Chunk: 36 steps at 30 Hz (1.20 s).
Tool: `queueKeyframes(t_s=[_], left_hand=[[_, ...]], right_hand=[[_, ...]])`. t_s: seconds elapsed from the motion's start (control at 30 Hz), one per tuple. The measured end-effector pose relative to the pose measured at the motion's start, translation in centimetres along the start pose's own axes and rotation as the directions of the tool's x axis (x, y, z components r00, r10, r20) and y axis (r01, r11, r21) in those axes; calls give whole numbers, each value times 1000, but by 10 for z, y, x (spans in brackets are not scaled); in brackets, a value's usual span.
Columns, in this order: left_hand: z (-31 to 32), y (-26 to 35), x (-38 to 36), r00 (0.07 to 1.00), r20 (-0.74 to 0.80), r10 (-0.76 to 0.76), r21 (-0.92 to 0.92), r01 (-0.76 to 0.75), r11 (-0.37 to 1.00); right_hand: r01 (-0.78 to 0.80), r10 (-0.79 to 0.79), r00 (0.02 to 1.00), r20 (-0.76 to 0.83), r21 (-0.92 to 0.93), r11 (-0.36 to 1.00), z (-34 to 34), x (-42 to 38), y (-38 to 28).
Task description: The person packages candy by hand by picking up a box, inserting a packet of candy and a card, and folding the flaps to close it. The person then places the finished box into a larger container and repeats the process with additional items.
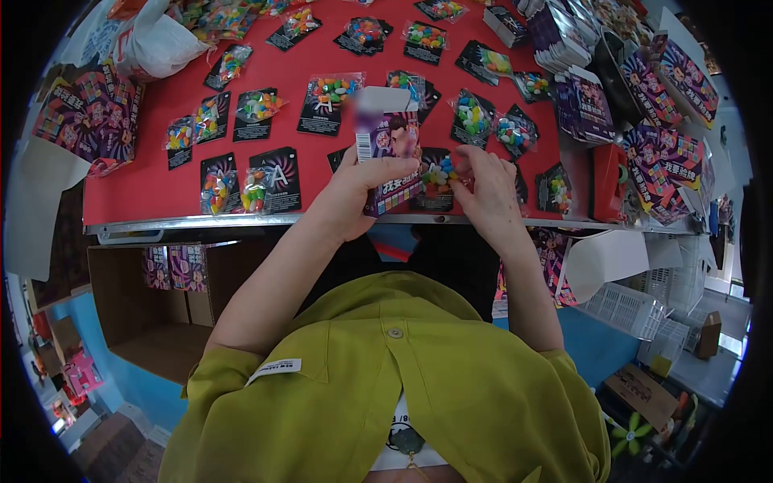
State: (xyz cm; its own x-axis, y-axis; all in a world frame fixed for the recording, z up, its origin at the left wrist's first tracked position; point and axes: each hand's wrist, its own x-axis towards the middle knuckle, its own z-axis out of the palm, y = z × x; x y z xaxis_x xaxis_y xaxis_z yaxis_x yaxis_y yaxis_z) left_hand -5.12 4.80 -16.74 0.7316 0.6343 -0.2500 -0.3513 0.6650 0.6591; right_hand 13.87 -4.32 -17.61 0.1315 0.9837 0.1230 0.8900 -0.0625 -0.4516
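Note:
My left hand (351, 193) holds a small purple printed box (397, 145) upright over the red table, thumb across its front. The box's white top flap stands up, and a barcode shows on its left side. To the right, my right hand (486, 187) has its fingertips at a clear bag of colourful candies (440, 172), which lies on a black card. Its thumb and index finger are bent towards the bag's right edge. Beyond the box, another candy bag (334, 87) rests on black cards.
More candy bags on black cards (254, 114) are spread over the red table (177, 95). Purple boxes (586, 105) stand at the right beside a red tape dispenser (607, 182). A white plastic bag (155, 44) sits back left. An open cardboard box (153, 330) is below the table's metal edge.

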Motion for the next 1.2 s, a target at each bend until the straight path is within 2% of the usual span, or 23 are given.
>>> queueKeyframes(t_s=[0.2,0.27,0.3,0.37,0.4,0.47,0.53,0.6,0.67,0.7,0.77,0.8,0.87,0.9,0.93,0.97,1.0,1.03,1.07,1.1,1.17,1.2], left_hand=[[8,2,-10,1000,-30,7,2,-7,1000],[9,3,-12,999,-41,-16,8,16,1000],[9,5,-13,998,-49,-32,19,33,999],[9,9,-17,998,-52,-26,44,29,999],[8,11,-18,998,-54,-21,65,24,998],[9,17,-21,998,-65,18,58,-15,998],[7,22,-24,995,-83,63,55,-59,997],[5,26,-20,992,-1,127,-92,-127,988],[0,30,-18,990,-34,140,-74,-143,987],[-1,33,-16,990,-8,143,-108,-143,984],[0,36,-16,989,15,150,-139,-147,979],[1,38,-16,988,-5,153,-119,-153,981],[-1,38,-14,986,-29,162,-101,-164,981],[-5,38,-11,990,-29,138,-31,-139,990],[-7,39,-10,993,-31,118,39,-117,992],[-6,39,-9,991,-33,129,40,-128,991],[0,36,-8,995,-79,55,48,-52,998],[3,33,-6,992,-121,-24,54,30,998],[1,30,-2,994,-47,-102,27,103,994],[1,25,2,994,-33,-109,30,110,994],[4,14,8,938,159,-307,-24,315,949],[10,4,7,946,121,-301,-25,306,952]], right_hand=[[47,-44,997,-68,41,998,6,5,2],[142,-142,986,-91,-2,990,2,10,-7],[143,-142,986,-93,0,990,2,13,-10],[243,-249,968,-21,-158,957,2,18,-13],[237,-243,970,-22,-158,959,2,18,-12],[238,-238,970,-42,-4,971,3,22,-12],[220,-220,975,15,-39,975,9,27,-7],[192,-187,980,65,-82,978,11,29,-5],[149,-128,975,179,-110,983,10,32,-4],[152,-131,975,181,-109,982,9,34,-5],[27,-22,958,286,-16,999,2,40,-6],[31,-25,958,285,-16,999,-1,41,-5],[9,-59,931,360,139,990,-11,41,-2],[15,-64,931,360,137,990,-16,38,3],[-122,-32,943,330,437,891,-24,34,9],[-232,6,950,313,690,685,-29,32,12],[-227,0,950,312,692,686,-38,32,11],[-163,31,983,181,784,599,-52,31,7],[-81,81,996,46,856,510,-65,31,4],[-6,94,995,-32,924,382,-73,34,0],[51,113,988,-110,900,434,-71,43,-10],[103,110,978,-176,874,475,-71,49,-12]])
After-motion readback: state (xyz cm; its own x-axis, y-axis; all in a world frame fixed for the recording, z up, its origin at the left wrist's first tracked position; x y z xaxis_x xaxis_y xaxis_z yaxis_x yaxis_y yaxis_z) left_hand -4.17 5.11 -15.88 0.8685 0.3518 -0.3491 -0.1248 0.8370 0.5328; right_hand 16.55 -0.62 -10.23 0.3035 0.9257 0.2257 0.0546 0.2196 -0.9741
